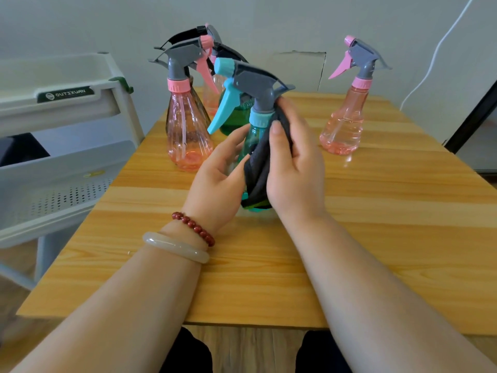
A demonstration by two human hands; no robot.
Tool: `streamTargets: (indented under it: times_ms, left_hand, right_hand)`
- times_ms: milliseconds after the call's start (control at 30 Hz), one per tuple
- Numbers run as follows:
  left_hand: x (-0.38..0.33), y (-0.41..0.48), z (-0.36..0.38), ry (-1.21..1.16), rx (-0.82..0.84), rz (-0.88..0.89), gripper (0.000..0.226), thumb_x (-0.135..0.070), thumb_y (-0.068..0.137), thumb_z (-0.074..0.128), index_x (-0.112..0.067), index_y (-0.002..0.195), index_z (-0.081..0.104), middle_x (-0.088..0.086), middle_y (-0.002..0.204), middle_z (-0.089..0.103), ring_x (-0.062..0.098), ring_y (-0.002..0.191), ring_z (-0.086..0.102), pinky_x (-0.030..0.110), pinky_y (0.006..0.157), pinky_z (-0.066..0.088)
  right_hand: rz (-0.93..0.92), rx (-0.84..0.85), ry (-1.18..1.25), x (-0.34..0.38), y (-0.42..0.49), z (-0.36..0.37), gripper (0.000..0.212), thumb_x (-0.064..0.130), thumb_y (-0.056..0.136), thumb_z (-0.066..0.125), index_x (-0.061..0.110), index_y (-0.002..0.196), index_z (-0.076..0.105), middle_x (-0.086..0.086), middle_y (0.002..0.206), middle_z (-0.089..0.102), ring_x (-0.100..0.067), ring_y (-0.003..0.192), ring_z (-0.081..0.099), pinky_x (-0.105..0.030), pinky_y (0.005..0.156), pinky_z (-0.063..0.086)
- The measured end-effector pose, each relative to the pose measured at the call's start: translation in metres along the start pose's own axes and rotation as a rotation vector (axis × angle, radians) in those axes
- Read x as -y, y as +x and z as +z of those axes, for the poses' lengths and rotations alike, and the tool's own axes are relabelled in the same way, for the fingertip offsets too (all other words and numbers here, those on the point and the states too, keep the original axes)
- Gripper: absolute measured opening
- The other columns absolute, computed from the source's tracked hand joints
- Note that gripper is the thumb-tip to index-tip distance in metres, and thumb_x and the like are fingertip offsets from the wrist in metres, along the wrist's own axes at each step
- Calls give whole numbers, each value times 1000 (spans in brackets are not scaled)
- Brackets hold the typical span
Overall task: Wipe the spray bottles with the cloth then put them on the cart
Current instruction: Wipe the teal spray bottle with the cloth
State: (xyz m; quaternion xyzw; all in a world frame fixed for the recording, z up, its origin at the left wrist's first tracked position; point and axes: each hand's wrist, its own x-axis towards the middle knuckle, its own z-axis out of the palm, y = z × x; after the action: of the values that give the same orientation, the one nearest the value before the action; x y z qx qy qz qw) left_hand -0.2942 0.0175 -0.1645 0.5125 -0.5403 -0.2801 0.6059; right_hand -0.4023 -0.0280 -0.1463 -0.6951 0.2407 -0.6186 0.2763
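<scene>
Wide wooden tabletop (376,238) fills the view, and the white cart (67,168) with its perforated shelf stands right against its left edge, no bottles visible on it. Both hands are busy over the middle of the tabletop: the left hand (220,179) cups the teal spray bottle (254,122) from the left, fingers curled round its body, while the right hand (293,168) grips the dark grey cloth (259,168) wrapped against the bottle's right side, thumb pressing near the neck. The bottle is roughly upright, trigger pointing left; whether its base touches the wood I cannot tell. A pink spray bottle (187,130) stands just left of it, a second pink one (344,127) well apart on the right, a green bottle (234,119) close behind, more clustered at the back. On the left wrist, a pale bangle (174,247) and a red bead bracelet (193,228).
</scene>
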Motion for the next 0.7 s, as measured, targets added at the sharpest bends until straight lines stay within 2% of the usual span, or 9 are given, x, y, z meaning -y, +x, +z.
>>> streamTargets:
  times_ms: [67, 133, 233, 333, 367, 433, 500, 600, 700]
  left_hand:
    - [-2, -1, 0, 9, 24, 2, 50, -21, 97, 53, -25, 145, 45, -8, 141, 56, 5, 134, 47, 36, 113, 41]
    - [-5, -2, 1, 12, 33, -4, 39, -22, 101, 53, -37, 136, 44, -23, 132, 56, -12, 125, 48, 18, 106, 41]
    - [-7, -3, 3, 22, 25, -32, 36, -22, 102, 49, -48, 124, 38, -38, 119, 48, -29, 111, 43, 1, 94, 37]
    - [-8, -3, 3, 137, 27, -23, 36, -42, 99, 50, -48, 129, 31, -30, 122, 40, -35, 106, 36, -6, 89, 29]
    - [-7, -2, 2, 189, 14, -10, 44, -50, 94, 52, -47, 132, 29, -23, 124, 40, -31, 108, 37, -4, 91, 31]
    - [-5, 0, 1, 246, -44, 25, 57, -55, 86, 59, -46, 136, 33, -12, 127, 46, -13, 115, 46, 13, 101, 41]
    - [-4, 0, 1, 201, -69, 56, 60, -43, 89, 67, -36, 142, 38, -3, 123, 58, 4, 114, 58, 34, 101, 50]
    - [-5, -4, 5, -14, -28, 24, 49, -29, 88, 64, -22, 134, 47, 8, 117, 66, 20, 111, 65, 49, 99, 51]
    - [-6, -4, 5, -6, -26, 16, 54, -35, 85, 55, -15, 135, 53, 7, 126, 63, 20, 120, 59, 50, 106, 46]
  right_hand:
    - [91, 66, 38, -2, 2, -6, 32, 11, 101, 43, 21, 130, 53, 10, 122, 60, 6, 117, 53, -11, 97, 39]
    - [264, 121, 72, -6, 3, -16, 29, 14, 99, 44, 27, 116, 65, 11, 111, 68, 1, 107, 61, -15, 90, 44]
    - [506, 161, -67, -17, 8, -20, 29, 22, 93, 47, 30, 86, 74, 10, 86, 73, -15, 91, 66, -37, 86, 52]
    - [616, 150, -93, -20, 7, -14, 27, 21, 96, 48, 23, 90, 74, 5, 87, 73, -19, 90, 67, -46, 89, 52]
    - [610, 126, -62, -19, 6, -12, 25, 25, 94, 48, 23, 94, 73, 5, 90, 73, -19, 92, 67, -46, 91, 52]
    - [527, 73, 5, -14, 2, -8, 28, 29, 94, 47, 24, 106, 71, 6, 102, 73, -14, 101, 66, -43, 96, 50]
    - [330, 46, 60, -6, 0, -9, 31, 22, 98, 45, 15, 120, 65, 5, 117, 68, -8, 113, 61, -31, 101, 47]
    - [-21, 77, 27, 1, -4, -12, 32, 8, 100, 45, 10, 131, 51, 6, 129, 57, -1, 125, 49, -19, 106, 37]
    - [-88, 154, 8, -3, -6, -6, 44, 8, 99, 46, -4, 140, 40, -12, 145, 48, -21, 138, 41, -40, 115, 33]
